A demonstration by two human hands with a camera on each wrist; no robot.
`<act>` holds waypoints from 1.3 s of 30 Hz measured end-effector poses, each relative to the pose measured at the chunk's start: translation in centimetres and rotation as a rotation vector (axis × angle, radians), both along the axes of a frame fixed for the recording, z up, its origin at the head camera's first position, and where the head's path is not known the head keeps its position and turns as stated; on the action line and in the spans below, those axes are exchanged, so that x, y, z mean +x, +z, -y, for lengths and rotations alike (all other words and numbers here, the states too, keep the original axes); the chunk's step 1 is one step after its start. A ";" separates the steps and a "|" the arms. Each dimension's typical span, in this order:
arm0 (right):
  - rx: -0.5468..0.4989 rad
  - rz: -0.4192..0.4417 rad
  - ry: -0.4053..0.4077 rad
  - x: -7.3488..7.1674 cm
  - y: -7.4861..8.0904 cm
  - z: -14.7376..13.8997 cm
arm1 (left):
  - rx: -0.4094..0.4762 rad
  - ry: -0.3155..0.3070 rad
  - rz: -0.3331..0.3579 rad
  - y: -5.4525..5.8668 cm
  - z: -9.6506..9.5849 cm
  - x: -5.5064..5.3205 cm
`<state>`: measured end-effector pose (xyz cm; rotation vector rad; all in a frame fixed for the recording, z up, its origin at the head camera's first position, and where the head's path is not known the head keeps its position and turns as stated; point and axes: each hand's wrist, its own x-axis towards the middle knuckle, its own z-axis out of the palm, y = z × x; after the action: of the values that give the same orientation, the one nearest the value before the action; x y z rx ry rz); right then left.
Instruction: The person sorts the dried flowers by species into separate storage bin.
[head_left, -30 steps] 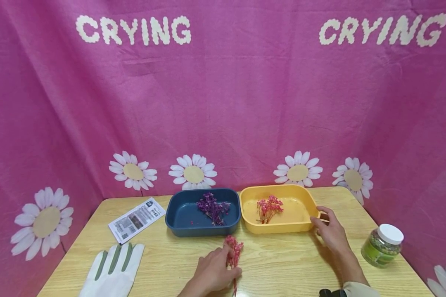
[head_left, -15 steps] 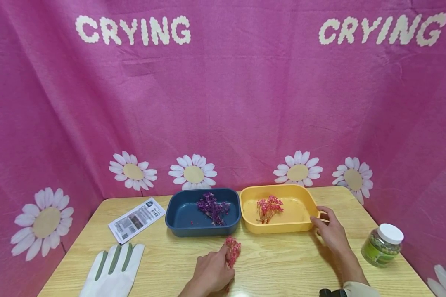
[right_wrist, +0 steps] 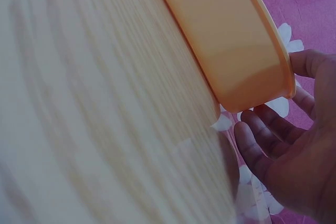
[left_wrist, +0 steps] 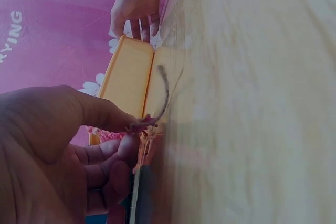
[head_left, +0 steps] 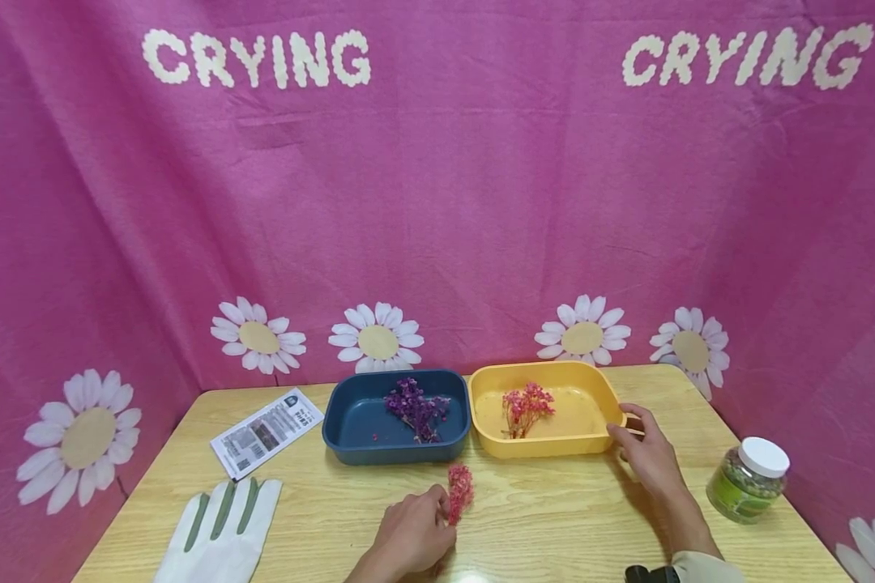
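My left hand [head_left: 411, 530] pinches a small bunch of pink dried flowers [head_left: 461, 492] between thumb and fingers, low over the table in front of the two trays. In the left wrist view a thin brown twine end [left_wrist: 165, 90] sticks out beyond the pinched stems; most of the bunch is hidden by the fingers. With its thumb on the rim and fingers outside, my right hand [head_left: 649, 453] grips the right end of the yellow tray [head_left: 547, 448]. Another bunch of pink dried flowers [head_left: 527, 407] lies inside that tray.
Left of the yellow tray stands a dark blue tray [head_left: 397, 455] with purple dried flowers [head_left: 417, 411]. A printed packet [head_left: 266, 435] and a white glove [head_left: 219, 534] lie at the left. A white-lidded jar [head_left: 747, 480] stands at the right. Pink cloth [head_left: 437, 202] hangs behind the table.
My left hand has shifted slightly left with the pink bunch, whose stems now barely show below the fingers. The right hand keeps its grip on the yellow tray.
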<state>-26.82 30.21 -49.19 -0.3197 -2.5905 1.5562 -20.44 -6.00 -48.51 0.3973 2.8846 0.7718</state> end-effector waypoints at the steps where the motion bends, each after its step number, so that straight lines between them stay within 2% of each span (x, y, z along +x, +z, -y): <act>1: -0.001 0.001 0.002 0.0 0.0 0.0 | 0.013 -0.004 0.005 0.0 0.0 0.0; 12: 0.003 0.009 -0.004 0.1 0.0 -0.4 | 0.190 -0.057 -0.022 0.3 -0.5 0.0; 17: -0.013 0.010 -0.003 0.2 0.0 -0.4 | 0.238 -0.033 -0.040 0.8 -1.1 -0.3; 22: -0.019 0.010 -0.012 0.2 0.0 -0.2 | 0.288 -0.026 -0.102 1.5 -1.8 -0.8; 26: -0.025 0.008 -0.014 0.1 -0.1 0.0 | 0.335 -0.045 -0.141 2.2 -2.1 -1.7; 31: -0.036 0.007 -0.015 0.2 0.0 0.1 | 0.374 -0.071 -0.125 3.1 -2.4 -3.4; 34: -0.035 0.007 -0.016 0.2 0.0 0.2 | 0.398 -0.069 -0.110 3.6 -2.9 -4.4; 39: -0.029 0.000 -0.022 0.1 0.0 0.2 | 0.419 -0.031 -0.113 4.3 -4.1 -5.9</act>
<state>-26.75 30.01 -49.21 -0.3495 -2.5579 1.5876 -26.35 -1.92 -44.20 0.5423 2.7937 1.3940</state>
